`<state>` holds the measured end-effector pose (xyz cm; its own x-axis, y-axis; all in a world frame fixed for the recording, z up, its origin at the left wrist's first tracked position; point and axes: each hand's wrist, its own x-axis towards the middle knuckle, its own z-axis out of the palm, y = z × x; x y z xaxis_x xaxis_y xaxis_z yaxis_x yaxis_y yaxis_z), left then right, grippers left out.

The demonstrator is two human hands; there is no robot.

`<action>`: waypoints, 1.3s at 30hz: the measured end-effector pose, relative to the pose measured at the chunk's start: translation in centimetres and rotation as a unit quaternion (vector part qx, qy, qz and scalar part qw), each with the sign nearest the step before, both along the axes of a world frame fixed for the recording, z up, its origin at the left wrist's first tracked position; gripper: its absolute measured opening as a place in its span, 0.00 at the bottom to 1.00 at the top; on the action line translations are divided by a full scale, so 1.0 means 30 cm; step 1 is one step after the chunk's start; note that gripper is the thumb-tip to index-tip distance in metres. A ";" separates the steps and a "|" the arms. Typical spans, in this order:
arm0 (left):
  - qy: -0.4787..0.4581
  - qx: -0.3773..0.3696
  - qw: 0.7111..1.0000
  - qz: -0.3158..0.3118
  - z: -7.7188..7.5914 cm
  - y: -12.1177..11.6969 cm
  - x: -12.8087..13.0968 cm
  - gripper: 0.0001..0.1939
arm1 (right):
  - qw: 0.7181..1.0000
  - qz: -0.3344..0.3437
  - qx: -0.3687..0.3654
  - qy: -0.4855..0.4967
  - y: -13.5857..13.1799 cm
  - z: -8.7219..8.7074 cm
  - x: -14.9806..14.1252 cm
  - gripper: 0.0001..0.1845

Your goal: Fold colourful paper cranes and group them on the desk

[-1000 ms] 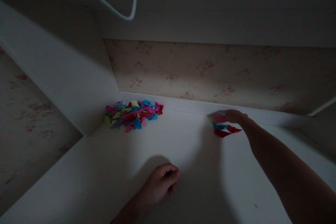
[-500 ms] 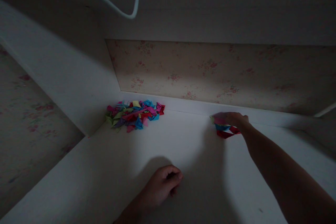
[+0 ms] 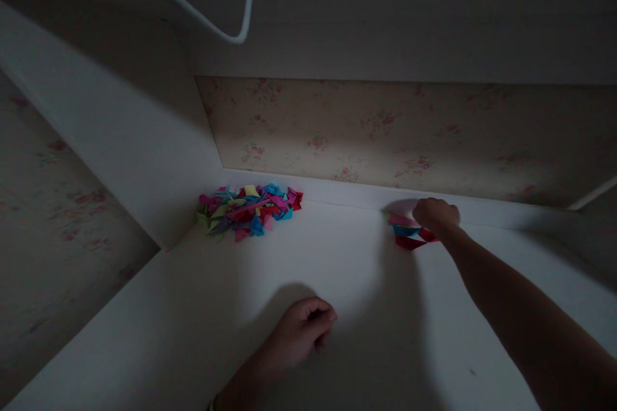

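My left hand is in front of me over the white surface, its fingers curled in to the thumb, with nothing visible in them. At the right, near the back edge, my right hand is closed above a small group of folded paper pieces. In that group I see a pink folded paper, a blue folded paper and a red folded paper. The hand partly covers the group's right side. Its fingertips are turned away, so anything between them is hidden.
A pile of many-coloured folded papers lies in the back left corner of the white surface. A white side panel rises on the left. Overhead hangs a bent white rod. Floral wallpaper covers the back.
My right hand has drawn into a fist and lifted slightly off the small group, showing more of the pink paper. My left hand has hardly moved. The view has shifted a little.
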<state>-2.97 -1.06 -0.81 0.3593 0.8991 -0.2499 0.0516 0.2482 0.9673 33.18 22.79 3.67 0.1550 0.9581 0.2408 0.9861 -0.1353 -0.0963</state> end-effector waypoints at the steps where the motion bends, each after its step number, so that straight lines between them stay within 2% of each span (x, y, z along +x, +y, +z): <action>1: -0.005 0.001 1.000 0.000 0.001 -0.001 0.001 0.16 | 1.000 -0.013 -0.011 -0.016 -0.023 0.015 -0.014 0.13; 3: -0.020 -0.003 1.000 0.001 0.004 -0.006 0.003 0.16 | 0.999 -0.018 -0.020 -0.026 -0.088 0.038 -0.048 0.15; 5: -0.034 -0.002 0.999 0.005 0.009 -0.014 0.004 0.15 | 1.000 0.010 0.008 0.014 -0.182 0.049 -0.092 0.15; 7: -0.038 0.007 0.999 0.009 0.016 -0.022 0.005 0.14 | 0.993 0.043 0.045 0.104 -0.302 0.040 -0.148 0.15; 9: -0.034 0.019 0.999 0.012 0.021 -0.029 0.007 0.13 | 0.967 0.042 0.056 0.244 -0.442 0.015 -0.217 0.16; 10: -0.033 0.026 0.999 0.014 0.022 -0.032 0.008 0.13 | 0.945 0.033 0.058 0.319 -0.514 -0.001 -0.256 0.16; 13: -0.029 0.050 0.998 0.023 0.016 -0.042 0.013 0.13 | 0.846 0.042 0.033 0.531 -0.717 -0.054 -0.384 0.17; 16: -0.023 0.082 0.996 0.025 0.003 -0.060 0.018 0.14 | 0.762 0.054 0.023 0.645 -0.860 -0.095 -0.509 0.19; 18: -0.015 0.093 0.995 0.020 -0.003 -0.075 0.018 0.14 | 0.733 0.051 0.028 0.677 -0.912 -0.117 -0.583 0.19; 20: -0.004 0.102 0.995 0.011 -0.006 -0.089 0.017 0.14 | 0.737 0.056 0.032 0.673 -0.938 -0.140 -0.647 0.19; 25: 0.010 0.142 0.990 -0.005 -0.003 -0.099 0.010 0.14 | 0.829 0.146 0.033 0.539 -0.976 -0.175 -0.740 0.18; 27: 0.015 0.144 0.989 -0.005 0.000 -0.099 0.009 0.14 | 0.849 0.180 0.034 0.496 -0.994 -0.173 -0.744 0.18; 30: 0.021 0.143 0.989 -0.013 0.004 -0.101 0.012 0.14 | 0.856 0.202 0.021 0.476 -1.015 -0.164 -0.732 0.19; 39: 0.018 0.133 0.991 -0.008 0.006 -0.104 0.012 0.14 | 0.876 0.203 -0.004 0.439 -1.030 -0.150 -0.728 0.19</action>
<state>-2.62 -4.18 -0.64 0.3687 0.9294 -0.0173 0.0890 -0.0167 0.9959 11.35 -8.12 -0.82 -0.0763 0.9784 0.1922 0.5004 0.2044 -0.8414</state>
